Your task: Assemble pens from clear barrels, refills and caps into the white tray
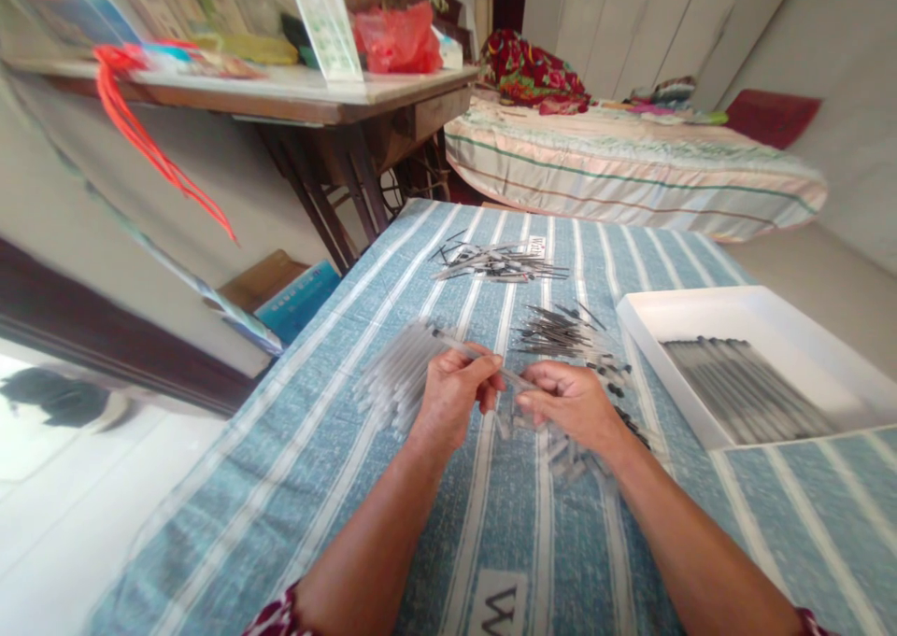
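Observation:
My left hand (455, 388) pinches a clear pen barrel (459, 345) that slants up to the left above the blue striped cloth (336, 449). My right hand (571, 402) meets it at the barrel's near end, fingers closed on a small part there; what the part is I cannot tell. A pile of clear barrels (396, 379) lies just left of my left hand. Thin dark refills (561, 332) are heaped just beyond my right hand, and small pen parts (567, 454) lie under it.
A white tray (805, 314) at the right holds several finished pens in a row. Another heap of dark parts (494, 262) lies farther back. Beyond the table stand a wooden sewing table (336, 94) and a bed (631, 164).

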`<move>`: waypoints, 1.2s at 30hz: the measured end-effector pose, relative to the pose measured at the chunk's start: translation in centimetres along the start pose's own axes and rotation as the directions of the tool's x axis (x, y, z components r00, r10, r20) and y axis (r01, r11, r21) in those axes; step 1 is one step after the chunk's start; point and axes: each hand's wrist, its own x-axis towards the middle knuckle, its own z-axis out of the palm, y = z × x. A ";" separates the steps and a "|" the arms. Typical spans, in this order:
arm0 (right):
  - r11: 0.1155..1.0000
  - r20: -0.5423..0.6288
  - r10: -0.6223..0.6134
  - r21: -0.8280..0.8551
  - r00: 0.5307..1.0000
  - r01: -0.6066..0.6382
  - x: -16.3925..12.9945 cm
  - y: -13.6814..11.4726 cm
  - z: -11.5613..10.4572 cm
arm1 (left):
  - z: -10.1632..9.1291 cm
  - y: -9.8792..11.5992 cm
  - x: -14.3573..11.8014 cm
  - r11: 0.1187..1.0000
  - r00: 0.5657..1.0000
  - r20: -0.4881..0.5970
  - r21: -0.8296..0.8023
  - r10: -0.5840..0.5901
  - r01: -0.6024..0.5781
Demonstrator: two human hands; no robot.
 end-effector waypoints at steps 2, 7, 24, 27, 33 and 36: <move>0.999 0.000 -0.007 -0.032 1.000 0.007 0.0 0.2 -0.2 | 0.0 0.1 0.0 1.000 1.000 -0.002 0.000 -0.008 0.008; 0.997 -0.008 -0.013 -0.070 1.000 0.013 0.0 0.2 -0.2 | 0.0 0.0 0.0 1.000 1.000 -0.006 0.008 -0.006 0.006; 0.993 -0.054 -0.025 -0.115 0.998 0.019 -0.4 -0.3 0.3 | -0.1 0.0 -0.2 0.999 0.996 0.086 -0.037 -0.016 0.020; 0.997 -0.030 0.004 -0.071 1.000 -0.006 -0.5 -0.5 0.4 | -0.1 0.2 -0.2 0.999 0.994 0.110 -0.025 -0.020 0.023; 0.998 -0.004 0.041 -0.045 0.999 -0.041 0.1 0.1 0.5 | -0.1 0.4 -0.1 1.000 1.000 0.019 -0.005 -0.001 0.001; 0.998 0.028 0.055 -0.043 0.998 -0.054 0.2 0.2 0.4 | -0.2 0.3 0.0 1.000 1.000 0.001 -0.006 -0.001 0.001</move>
